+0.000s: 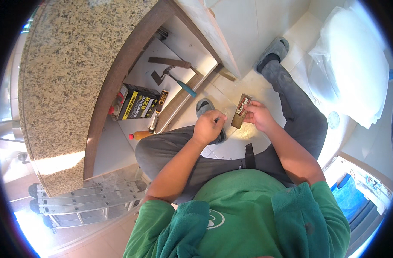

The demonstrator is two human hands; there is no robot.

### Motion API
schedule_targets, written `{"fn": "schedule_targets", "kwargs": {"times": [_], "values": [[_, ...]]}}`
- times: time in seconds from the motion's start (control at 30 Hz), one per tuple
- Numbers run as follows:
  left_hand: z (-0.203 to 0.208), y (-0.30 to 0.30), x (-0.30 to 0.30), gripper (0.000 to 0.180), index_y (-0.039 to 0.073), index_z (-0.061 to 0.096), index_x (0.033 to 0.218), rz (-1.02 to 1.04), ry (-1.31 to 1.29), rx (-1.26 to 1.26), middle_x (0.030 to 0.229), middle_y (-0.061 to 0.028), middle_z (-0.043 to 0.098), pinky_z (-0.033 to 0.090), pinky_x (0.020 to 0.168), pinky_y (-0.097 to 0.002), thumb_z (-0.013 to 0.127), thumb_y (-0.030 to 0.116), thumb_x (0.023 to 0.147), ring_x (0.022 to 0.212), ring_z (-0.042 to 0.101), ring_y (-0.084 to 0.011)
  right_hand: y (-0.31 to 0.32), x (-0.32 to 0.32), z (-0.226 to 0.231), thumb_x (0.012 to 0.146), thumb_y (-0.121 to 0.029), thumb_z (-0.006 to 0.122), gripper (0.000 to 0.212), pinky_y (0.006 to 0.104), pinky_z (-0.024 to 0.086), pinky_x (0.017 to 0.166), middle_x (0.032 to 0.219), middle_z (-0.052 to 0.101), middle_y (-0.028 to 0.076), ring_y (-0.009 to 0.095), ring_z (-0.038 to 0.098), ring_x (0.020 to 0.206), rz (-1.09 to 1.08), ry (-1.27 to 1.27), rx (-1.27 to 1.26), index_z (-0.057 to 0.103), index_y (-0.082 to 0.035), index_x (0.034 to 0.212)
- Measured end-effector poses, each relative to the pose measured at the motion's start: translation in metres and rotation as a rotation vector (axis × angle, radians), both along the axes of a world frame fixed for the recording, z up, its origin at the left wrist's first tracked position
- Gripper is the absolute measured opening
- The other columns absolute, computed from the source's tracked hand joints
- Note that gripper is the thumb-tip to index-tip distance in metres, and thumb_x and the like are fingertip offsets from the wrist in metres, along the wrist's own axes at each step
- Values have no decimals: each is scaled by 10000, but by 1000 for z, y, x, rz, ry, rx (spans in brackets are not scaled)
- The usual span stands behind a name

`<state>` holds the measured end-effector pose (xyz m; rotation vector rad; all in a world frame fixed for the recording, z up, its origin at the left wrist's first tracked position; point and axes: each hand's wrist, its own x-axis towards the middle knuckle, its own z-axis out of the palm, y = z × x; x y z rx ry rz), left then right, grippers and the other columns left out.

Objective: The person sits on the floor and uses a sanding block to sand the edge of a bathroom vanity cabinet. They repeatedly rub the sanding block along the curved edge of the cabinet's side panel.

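My right hand (259,116) grips a slim brown-and-gold packet (240,112) by its right side, thumb and fingers closed on it. The packet is held tilted, above the tiled floor and between my legs. To its left and apart from it is my left hand (208,127), with curled fingers and thumb and forefinger pinched together. Whatever the left fingers hold, if anything, is too small or hidden to make out. Below that hand, a grey slipper (204,105) shows on my left foot.
A granite countertop (76,64) overhangs an open cabinet at left. Inside lie a claw hammer (175,80), a dark flat tool (169,62), an adhesive can (138,102) and an amber-handled tool (140,135). A ladder (89,202) lies lower left; a white plastic-wrapped bundle (351,64) stands right.
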<state>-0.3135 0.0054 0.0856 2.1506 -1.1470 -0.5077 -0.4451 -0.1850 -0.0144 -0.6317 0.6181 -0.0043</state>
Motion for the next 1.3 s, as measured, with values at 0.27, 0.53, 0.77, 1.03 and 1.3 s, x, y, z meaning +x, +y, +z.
{"fn": "schedule_targets", "kwargs": {"times": [0.27, 0.53, 0.77, 1.03, 1.3], "values": [[8, -7, -3, 251, 12, 660, 802, 131, -80, -50, 650, -140, 635, 464, 552, -355, 685, 222, 937, 569, 616, -259, -2, -1, 1, 955, -165, 622, 148, 358, 591, 767, 954, 684, 73, 191, 689, 793, 18, 28, -29, 640, -59, 1057], [18, -12, -5, 458, 12, 498, 620, 80, -147, -72, 579, -181, 519, 396, 527, -440, 648, 269, 967, 526, 499, -374, -3, -1, 0, 954, -160, 625, 128, 354, 592, 762, 946, 679, 68, 186, 683, 798, 25, 26, -33, 642, -65, 1037], [20, -12, -7, 495, 21, 498, 606, 37, -203, -121, 576, -168, 492, 413, 612, -437, 648, 317, 972, 564, 491, -363, -2, -2, 2, 955, -160, 627, 126, 361, 595, 771, 950, 686, 71, 192, 690, 812, 24, 27, -33, 642, -67, 1039], [11, -10, -11, 509, 55, 485, 619, 202, 185, -119, 554, -80, 469, 412, 603, -405, 593, 363, 1010, 542, 467, -268, -2, -1, 1, 954, -147, 615, 136, 381, 596, 794, 956, 692, 79, 213, 706, 839, 30, 45, -41, 640, -63, 1057], [36, -13, 16, 547, 162, 313, 629, 419, 1546, -576, 563, 16, 291, 292, 545, -287, 427, 486, 1055, 548, 323, -152, -2, -2, 0, 956, -148, 610, 146, 367, 595, 778, 967, 687, 74, 197, 700, 823, 45, 61, -107, 637, -66, 1073]]}}
